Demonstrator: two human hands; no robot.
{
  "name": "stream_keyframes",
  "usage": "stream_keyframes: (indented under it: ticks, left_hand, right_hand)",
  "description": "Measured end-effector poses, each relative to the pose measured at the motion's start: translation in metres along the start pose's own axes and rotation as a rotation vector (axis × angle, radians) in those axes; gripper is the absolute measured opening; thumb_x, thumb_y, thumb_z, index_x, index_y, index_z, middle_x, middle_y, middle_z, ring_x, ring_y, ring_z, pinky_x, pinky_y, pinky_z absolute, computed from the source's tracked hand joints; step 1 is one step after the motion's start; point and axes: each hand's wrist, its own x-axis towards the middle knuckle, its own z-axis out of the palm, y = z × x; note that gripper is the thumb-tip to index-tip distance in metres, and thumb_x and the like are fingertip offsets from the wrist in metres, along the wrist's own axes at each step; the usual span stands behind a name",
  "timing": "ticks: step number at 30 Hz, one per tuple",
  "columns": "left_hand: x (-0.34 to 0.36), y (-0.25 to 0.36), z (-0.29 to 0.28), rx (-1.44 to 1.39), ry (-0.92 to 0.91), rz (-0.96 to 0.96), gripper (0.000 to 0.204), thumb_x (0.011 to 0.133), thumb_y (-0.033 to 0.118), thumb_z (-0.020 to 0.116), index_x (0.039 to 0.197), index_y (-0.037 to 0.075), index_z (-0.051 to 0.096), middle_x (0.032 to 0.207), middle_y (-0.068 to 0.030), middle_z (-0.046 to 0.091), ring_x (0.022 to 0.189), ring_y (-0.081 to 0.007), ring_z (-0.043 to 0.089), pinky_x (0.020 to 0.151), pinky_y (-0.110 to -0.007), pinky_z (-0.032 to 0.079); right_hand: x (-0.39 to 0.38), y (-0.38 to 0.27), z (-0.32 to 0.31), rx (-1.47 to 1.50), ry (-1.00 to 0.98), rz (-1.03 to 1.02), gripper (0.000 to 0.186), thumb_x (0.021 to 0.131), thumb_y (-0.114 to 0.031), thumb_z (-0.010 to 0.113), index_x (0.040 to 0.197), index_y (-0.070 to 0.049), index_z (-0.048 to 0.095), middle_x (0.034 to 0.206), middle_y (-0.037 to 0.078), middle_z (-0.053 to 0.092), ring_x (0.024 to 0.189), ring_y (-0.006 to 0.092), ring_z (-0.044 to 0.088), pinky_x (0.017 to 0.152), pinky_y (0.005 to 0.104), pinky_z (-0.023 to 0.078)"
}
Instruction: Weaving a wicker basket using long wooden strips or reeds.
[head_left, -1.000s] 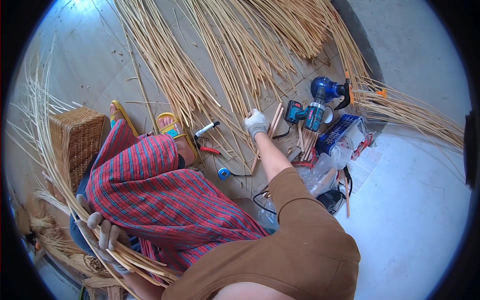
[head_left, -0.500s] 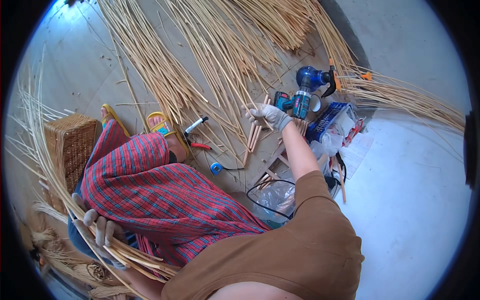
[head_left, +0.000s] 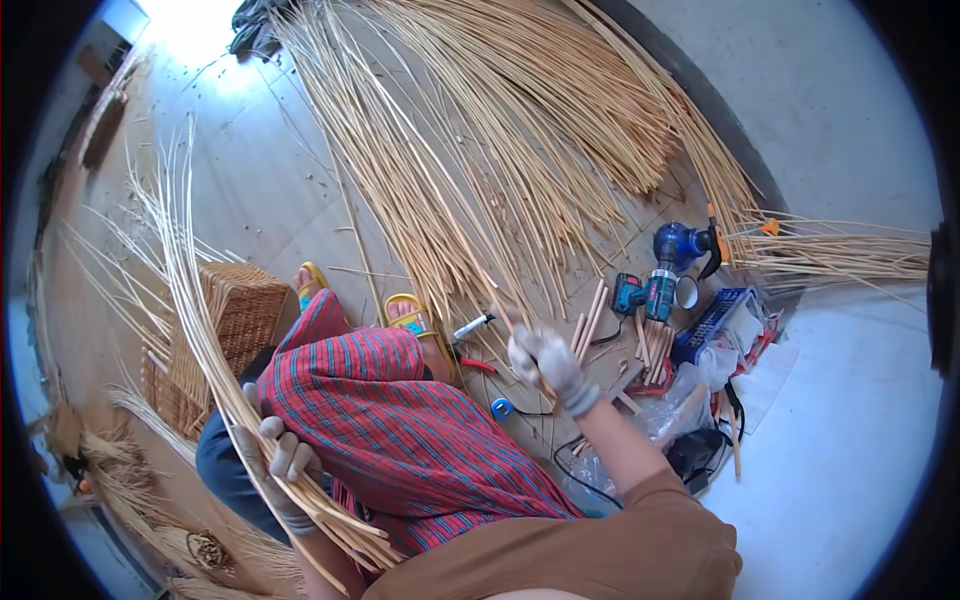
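My left hand (head_left: 285, 458), in a pale work glove, is wrapped round a bundle of long thin canes (head_left: 212, 345) at the lower left. The bundle runs from beside my body up past my knee, its thin ends fanning out. My gloved right hand (head_left: 553, 368) grips a single cane (head_left: 494, 296) to the right of my lap. That cane slants up and away over the large spread of canes (head_left: 440, 200) on the floor. Part of it is hidden behind my fingers. A red checked cloth (head_left: 400, 410) covers my lap and legs.
A woven basket (head_left: 235, 320) stands at the left. Beyond my right hand lie a cordless drill (head_left: 657, 295), a blue plastic basket (head_left: 715, 325) and short sticks (head_left: 592, 318). Red-handled pliers (head_left: 476, 365) and a blue tape measure (head_left: 502, 408) are near my foot.
The view has tilted, shifting the scene right and down. My right hand has come back toward my body with the cane in it. My left hand keeps its bundle.
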Motion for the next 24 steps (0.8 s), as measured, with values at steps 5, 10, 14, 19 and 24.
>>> stream_keyframes:
  ticks: [5, 10, 14, 19, 24]
  left_hand:
    - [-0.001, 0.003, -0.005, -0.003, 0.006, 0.005, 0.053, 0.106, 0.033, 0.032, 0.152, 0.011, 0.019, 0.112, -0.0161, 0.061, 0.051, -0.0061, 0.042, 0.051, -0.023, 0.043]
    - [-0.002, 0.001, -0.002, -0.012, 0.027, 0.021, 0.052, 0.105, 0.031, 0.036, 0.151, 0.010, 0.022, 0.108, -0.0165, 0.061, 0.050, -0.0054, 0.041, 0.049, -0.022, 0.042]
    - [-0.002, -0.001, -0.001, 0.034, 0.022, 0.048, 0.052, 0.105, 0.031, 0.036, 0.151, 0.009, 0.022, 0.107, -0.0166, 0.062, 0.051, -0.0058, 0.043, 0.048, -0.022, 0.042]
    - [-0.001, 0.000, -0.003, 0.026, 0.079, 0.069, 0.053, 0.105, 0.031, 0.036, 0.151, 0.010, 0.019, 0.106, -0.0159, 0.062, 0.050, -0.0052, 0.042, 0.047, -0.021, 0.042]
    - [-0.004, 0.002, -0.002, 0.055, 0.128, 0.077, 0.055, 0.105, 0.030, 0.037, 0.152, 0.011, 0.015, 0.101, -0.0131, 0.059, 0.047, -0.0058, 0.040, 0.045, -0.023, 0.040]
  right_hand:
    - [-0.045, 0.010, 0.033, 0.071, 0.012, -0.156, 0.036, 0.101, -0.030, 0.049, 0.130, -0.009, 0.053, 0.060, -0.003, 0.043, 0.045, 0.0043, 0.037, 0.039, 0.0182, 0.030]
    - [-0.042, 0.003, 0.051, -0.125, 0.434, -0.293, 0.034, 0.100, -0.020, 0.051, 0.133, -0.011, 0.050, 0.058, -0.004, 0.040, 0.043, 0.0044, 0.034, 0.038, 0.0198, 0.027]
    - [-0.039, -0.003, 0.073, -0.403, 0.073, -0.534, 0.044, 0.100, -0.013, 0.047, 0.142, -0.005, 0.040, 0.062, -0.006, 0.041, 0.047, 0.0028, 0.037, 0.042, 0.0203, 0.030]
    - [0.045, 0.018, 0.070, -0.547, 0.110, -0.461, 0.041, 0.099, -0.014, 0.051, 0.138, -0.004, 0.045, 0.068, -0.002, 0.050, 0.053, 0.0039, 0.044, 0.047, 0.0224, 0.037]
    - [0.182, 0.093, 0.031, -0.600, 0.266, -0.268, 0.032, 0.100, -0.021, 0.052, 0.130, -0.010, 0.054, 0.062, -0.004, 0.050, 0.048, 0.0042, 0.045, 0.042, 0.0215, 0.037]
